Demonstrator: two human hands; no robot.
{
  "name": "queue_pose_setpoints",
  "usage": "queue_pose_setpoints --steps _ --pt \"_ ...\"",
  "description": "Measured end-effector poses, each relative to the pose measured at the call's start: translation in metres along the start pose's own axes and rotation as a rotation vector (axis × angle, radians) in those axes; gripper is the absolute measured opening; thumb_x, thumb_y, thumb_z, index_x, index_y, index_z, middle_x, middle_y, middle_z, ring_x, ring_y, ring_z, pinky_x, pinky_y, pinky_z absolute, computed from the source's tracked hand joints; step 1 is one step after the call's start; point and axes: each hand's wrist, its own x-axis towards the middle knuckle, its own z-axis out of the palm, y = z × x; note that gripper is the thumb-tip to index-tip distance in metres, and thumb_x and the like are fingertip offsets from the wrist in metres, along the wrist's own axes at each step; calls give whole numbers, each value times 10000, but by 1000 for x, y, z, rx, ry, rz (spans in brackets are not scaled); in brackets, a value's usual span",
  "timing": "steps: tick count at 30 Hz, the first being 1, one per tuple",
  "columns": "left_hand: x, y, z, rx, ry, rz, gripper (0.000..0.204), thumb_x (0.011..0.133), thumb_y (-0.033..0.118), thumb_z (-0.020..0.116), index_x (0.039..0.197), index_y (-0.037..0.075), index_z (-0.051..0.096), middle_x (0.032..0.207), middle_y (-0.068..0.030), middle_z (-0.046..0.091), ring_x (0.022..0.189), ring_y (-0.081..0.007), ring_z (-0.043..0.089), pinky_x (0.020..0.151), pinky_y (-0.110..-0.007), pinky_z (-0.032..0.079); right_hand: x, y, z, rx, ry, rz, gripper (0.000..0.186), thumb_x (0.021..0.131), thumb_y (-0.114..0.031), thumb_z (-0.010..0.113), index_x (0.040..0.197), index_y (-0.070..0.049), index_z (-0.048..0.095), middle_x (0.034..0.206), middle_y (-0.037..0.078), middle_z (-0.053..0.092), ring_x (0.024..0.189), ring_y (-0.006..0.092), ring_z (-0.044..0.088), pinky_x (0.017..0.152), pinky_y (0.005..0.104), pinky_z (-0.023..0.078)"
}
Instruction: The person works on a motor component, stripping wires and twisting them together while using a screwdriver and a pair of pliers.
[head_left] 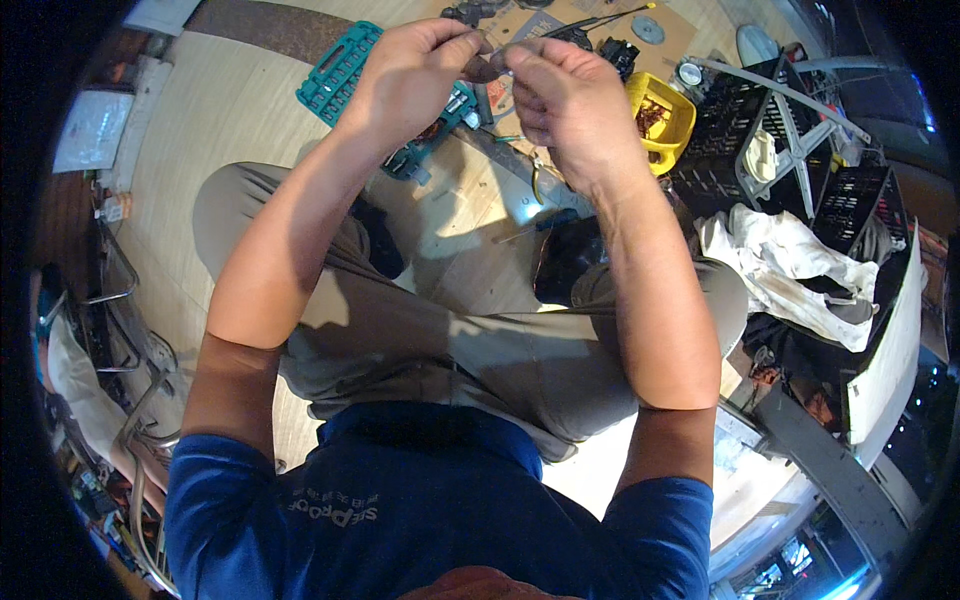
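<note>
Both of my hands are raised in front of me, their fingertips almost meeting. My left hand (pixel 415 80) is closed, thumb and fingers pinching a small dark part (pixel 482 69) whose exact kind I cannot make out. From the other side my right hand (pixel 575 110) pinches at the same spot, its fingers curled in and partly hiding the part. Below and behind the left hand lies a teal socket set case (pixel 335 85), opened, with rows of sockets. Beside the right wrist stands a yellow tub (pixel 677 130) holding small copper-coloured pieces. Yellow-handled pliers (pixel 538 182) lie on the floor beneath.
A cardboard sheet (pixel 675 25) with dark parts and a grey disc (pixel 648 30) lies at the far side. To the right are a black plastic crate (pixel 715 150) and a crumpled white cloth (pixel 785 260). Metal tube frames (pixel 125 350) stand at the left.
</note>
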Motion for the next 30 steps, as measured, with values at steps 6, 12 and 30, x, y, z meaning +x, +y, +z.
queue_pose_setpoints --steps 6,12,30 --pt "0 -10 7 -611 -23 -35 242 952 138 495 1077 -50 583 897 -74 635 826 -129 598 754 -249 482 6 26 9 -170 3 -64 188 911 -145 579 986 1 671 791 -11 635 711 51 517 643 219 429" --pt "-7 25 7 -917 8 -71 265 959 184 500 1080 -40 573 829 -63 611 750 -126 572 691 -238 466 4 29 13 -29 -25 -23 165 919 -157 587 952 -24 679 717 -28 603 611 41 471 556 212 384" --pt "-6 14 -26 -157 -387 60 260 953 240 516 976 0 613 680 5 551 622 -106 517 590 -242 420 10 0 -15 -561 12 95 233 878 -225 621 875 -6 701 717 42 650 638 91 545 620 267 450"
